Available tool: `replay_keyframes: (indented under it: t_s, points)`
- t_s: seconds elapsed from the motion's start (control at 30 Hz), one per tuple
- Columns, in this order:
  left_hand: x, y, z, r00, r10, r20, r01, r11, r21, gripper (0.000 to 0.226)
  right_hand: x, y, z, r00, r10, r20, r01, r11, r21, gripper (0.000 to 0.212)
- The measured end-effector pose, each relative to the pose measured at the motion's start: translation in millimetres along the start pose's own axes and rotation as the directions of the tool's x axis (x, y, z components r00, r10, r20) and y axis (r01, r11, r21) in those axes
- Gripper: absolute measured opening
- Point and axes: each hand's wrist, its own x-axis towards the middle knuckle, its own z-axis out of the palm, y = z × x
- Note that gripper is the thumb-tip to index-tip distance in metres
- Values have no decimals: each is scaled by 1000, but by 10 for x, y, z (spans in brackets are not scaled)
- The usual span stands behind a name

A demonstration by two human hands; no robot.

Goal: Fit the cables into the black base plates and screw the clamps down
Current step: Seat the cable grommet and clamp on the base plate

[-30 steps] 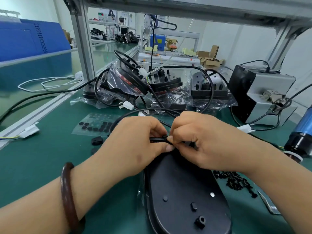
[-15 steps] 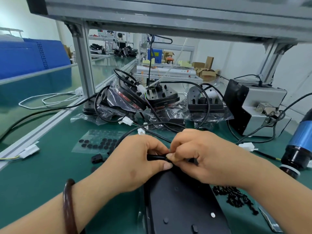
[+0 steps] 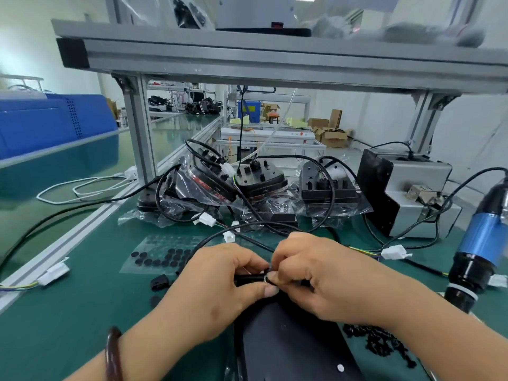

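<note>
My view has tipped up since a moment ago, baring more grey aluminium frame (image 3: 275,61) overhead. On the matte green bench mat (image 3: 68,312), my left hand (image 3: 217,290) and right hand (image 3: 324,281) pinch the thin black cable (image 3: 248,279) at the smooth black base plate's (image 3: 288,347) far end.

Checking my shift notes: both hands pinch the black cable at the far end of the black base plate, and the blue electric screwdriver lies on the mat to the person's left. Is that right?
Not quite. The head view shows the blue electric screwdriver on the person's right, not left. The rest holds: the left hand and right hand pinch the black cable at the far end of the black base plate.
</note>
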Motion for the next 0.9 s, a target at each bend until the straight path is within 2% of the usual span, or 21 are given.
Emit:
replay_keyframes:
  t_s: [0.13, 0.27, 0.33, 0.43, 0.63, 0.77, 0.9]
  points:
    - [23, -15, -22, 1000, 4, 21, -4, 1000, 17, 23, -1, -8, -3, 1000, 8, 10, -8, 1000, 4, 21]
    - [70, -21, -161, 972, -27, 232, 52, 993, -103, 21, -8, -19, -16, 1000, 14, 10, -15, 1000, 10, 20]
    - [100, -33, -223, 955, -8, 298, 34, 996, -80, 22, -7, -16, -19, 1000, 18, 14, -18, 1000, 13, 20]
    - [146, -22, -228, 960, 55, 273, -88, 990, 110, 16, -10, -11, -24, 1000, 18, 17, -18, 1000, 24, 20]
    - [164, -24, -183, 957, 176, 230, -233, 939, 252, 10, -18, -9, -24, 1000, 21, 14, -21, 1000, 20, 21]
    - [133, -26, -147, 961, 215, 173, -254, 935, 248, 11, -16, 4, -28, 1000, 22, 13, -22, 1000, 19, 22]
    - [130, -29, -123, 973, 186, 137, -212, 955, 206, 15, -16, 1, -27, 1000, 7, -4, -7, 1000, 30, 22]
